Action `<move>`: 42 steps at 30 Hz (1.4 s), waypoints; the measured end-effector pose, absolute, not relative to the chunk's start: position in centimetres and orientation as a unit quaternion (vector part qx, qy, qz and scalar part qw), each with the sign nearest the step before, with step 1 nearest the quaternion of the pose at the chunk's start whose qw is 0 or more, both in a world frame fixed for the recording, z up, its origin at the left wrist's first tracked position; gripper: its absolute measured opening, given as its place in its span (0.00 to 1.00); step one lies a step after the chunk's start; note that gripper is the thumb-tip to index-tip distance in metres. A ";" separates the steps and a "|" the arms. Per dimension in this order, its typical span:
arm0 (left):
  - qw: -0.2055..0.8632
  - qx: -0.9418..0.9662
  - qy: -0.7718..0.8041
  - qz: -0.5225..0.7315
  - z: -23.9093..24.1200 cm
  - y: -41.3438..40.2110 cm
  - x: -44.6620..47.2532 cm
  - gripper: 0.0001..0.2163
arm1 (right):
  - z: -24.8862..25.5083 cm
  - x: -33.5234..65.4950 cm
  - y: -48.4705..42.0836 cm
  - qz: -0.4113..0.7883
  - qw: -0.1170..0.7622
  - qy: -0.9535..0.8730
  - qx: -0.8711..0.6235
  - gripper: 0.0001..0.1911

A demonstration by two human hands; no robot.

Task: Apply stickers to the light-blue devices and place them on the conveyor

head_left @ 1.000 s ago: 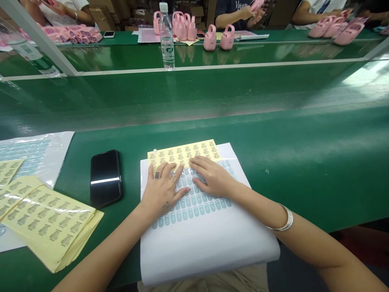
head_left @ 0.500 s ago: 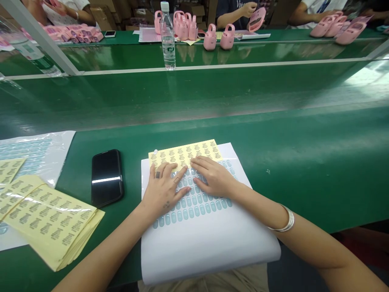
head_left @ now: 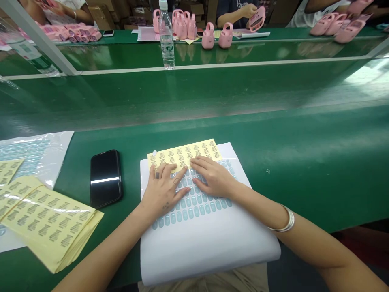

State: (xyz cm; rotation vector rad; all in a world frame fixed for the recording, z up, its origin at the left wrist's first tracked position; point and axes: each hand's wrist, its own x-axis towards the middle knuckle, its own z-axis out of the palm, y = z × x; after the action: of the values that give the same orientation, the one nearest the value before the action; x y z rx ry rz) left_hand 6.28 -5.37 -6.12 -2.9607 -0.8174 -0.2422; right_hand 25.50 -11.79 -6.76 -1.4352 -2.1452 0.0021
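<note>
My left hand [head_left: 162,188] lies with fingers spread over a yellow sheet of printed labels [head_left: 194,149] and the rows of pale blue oval stickers [head_left: 184,215] below it. My right hand [head_left: 214,176] rests flat beside it, its fingertips on the label sheet's lower edge and its thumb over the ovals. Both sheets lie on white paper [head_left: 206,247], whose near end curls over the table edge. A small white piece [head_left: 154,153] sits at the label sheet's upper left corner. Parts of the ovals are hidden under my hands.
A black phone [head_left: 105,178] lies to the left. Beside it are a banded stack of yellow label sheets [head_left: 51,219] and a plastic-covered sheet [head_left: 60,150]. A water bottle [head_left: 167,40] stands beyond. Across the bench, co-workers handle pink cases [head_left: 225,36].
My hands and the sheets hold their places, apart from a slight shift of the whole view. At the far right, a co-worker's arm has moved, and another pink case is now raised there.
</note>
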 end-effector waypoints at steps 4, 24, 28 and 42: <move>0.027 -0.961 -0.262 -0.083 -6.0 -5.4 6.3 0.23 | -6.9 25.5 -11.8 0.008 0.277 -0.799 -0.533 0.19; 0.040 -0.963 -0.260 -0.064 -5.8 -5.6 6.2 0.19 | -7.1 25.6 -11.7 0.016 0.247 -0.800 -0.546 0.23; 0.025 -0.957 -0.280 -0.074 -5.8 -5.5 6.1 0.26 | -6.9 25.6 -11.6 0.021 0.236 -0.807 -0.541 0.22; 0.000 -0.959 -0.280 -0.044 -5.5 -3.9 5.0 0.26 | -6.1 26.5 -11.7 0.007 0.186 -0.799 -0.572 0.21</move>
State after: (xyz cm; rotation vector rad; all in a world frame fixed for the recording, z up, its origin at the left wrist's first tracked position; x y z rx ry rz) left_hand 5.00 -3.92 -5.55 -3.0127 -0.8799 -0.1394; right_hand 26.47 -11.65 -6.13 -1.6115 -2.2500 0.0210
